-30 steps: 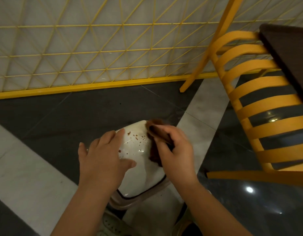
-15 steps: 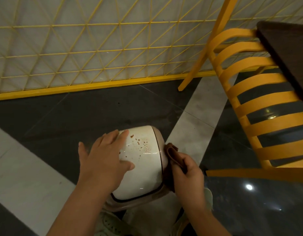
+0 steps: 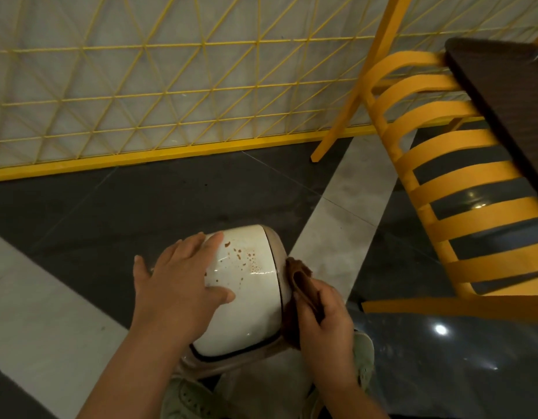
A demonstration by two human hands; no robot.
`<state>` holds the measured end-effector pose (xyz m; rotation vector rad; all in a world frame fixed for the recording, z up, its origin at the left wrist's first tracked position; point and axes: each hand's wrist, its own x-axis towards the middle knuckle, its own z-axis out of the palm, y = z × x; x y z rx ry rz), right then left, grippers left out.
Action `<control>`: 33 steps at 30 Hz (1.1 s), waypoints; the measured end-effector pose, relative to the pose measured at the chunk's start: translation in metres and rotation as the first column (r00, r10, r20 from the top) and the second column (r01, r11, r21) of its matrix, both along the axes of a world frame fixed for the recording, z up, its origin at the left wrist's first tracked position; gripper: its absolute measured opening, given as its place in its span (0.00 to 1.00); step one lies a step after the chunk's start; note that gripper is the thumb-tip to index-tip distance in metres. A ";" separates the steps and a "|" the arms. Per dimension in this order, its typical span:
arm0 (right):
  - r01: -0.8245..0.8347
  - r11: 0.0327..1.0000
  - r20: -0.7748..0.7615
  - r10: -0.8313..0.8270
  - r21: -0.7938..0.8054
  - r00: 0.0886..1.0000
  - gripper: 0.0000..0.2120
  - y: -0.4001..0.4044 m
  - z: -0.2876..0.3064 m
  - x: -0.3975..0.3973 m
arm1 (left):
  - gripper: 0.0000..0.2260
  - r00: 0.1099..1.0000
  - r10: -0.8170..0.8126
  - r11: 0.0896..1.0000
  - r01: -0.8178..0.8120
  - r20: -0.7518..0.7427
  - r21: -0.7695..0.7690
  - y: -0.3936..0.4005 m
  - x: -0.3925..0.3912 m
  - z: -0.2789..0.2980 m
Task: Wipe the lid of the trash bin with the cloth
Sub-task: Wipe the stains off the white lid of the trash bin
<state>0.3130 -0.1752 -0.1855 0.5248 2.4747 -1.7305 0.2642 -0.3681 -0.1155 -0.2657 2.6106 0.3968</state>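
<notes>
fingers [image 3: 307, 294] with cloth [image 3: 301, 276] now off lid [image 3: 246, 285]

trash bin [image 3: 249, 300], chair [image 3: 461, 189] on floor [image 3: 141, 201]

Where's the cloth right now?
The brown cloth is low and right of centre, pinched in the right hand against the white lid's right edge.

No writing, label, brand mark or number can be read anywhere: the white lid [image 3: 246, 297] carries only brown spots, and the brown cloth [image 3: 304, 285] beside it is plain.
</notes>
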 end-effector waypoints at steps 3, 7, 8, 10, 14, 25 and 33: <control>-0.103 0.978 -0.185 0.137 0.182 0.973 0.25 0.000 0.000 0.017 | 0.39 1.000 -0.001 1.000 0.001 -0.010 0.024 -0.001 0.001 -0.002; -0.190 0.909 -0.283 0.305 0.370 0.909 0.23 -0.006 0.003 -0.009 | 0.39 1.000 -0.003 0.999 0.004 -0.026 0.046 -0.003 0.002 -0.003; -0.204 0.892 -0.285 0.335 0.404 0.898 0.20 -0.012 0.008 -0.022 | 0.39 1.000 -0.002 0.999 0.003 -0.026 0.051 -0.003 0.002 -0.004; -0.250 0.846 -0.252 0.401 0.471 0.881 0.16 -0.024 0.021 -0.044 | 0.39 1.000 0.005 0.999 -0.004 -0.030 0.052 -0.002 0.001 -0.004; -0.348 0.718 -0.198 0.557 0.603 0.807 0.18 -0.021 0.024 -0.031 | 0.39 0.999 0.026 0.997 -0.024 -0.031 0.077 -0.003 0.002 -0.005; -0.292 0.628 -0.187 0.583 0.722 0.790 0.15 -0.040 0.028 -0.065 | 0.39 0.999 0.037 0.995 -0.033 -0.040 0.090 -0.003 0.003 -0.007; -0.334 0.545 -0.224 0.719 0.769 0.657 0.20 -0.008 0.019 -0.019 | 0.38 0.998 0.038 0.993 -0.032 -0.048 0.114 -0.007 0.005 -0.007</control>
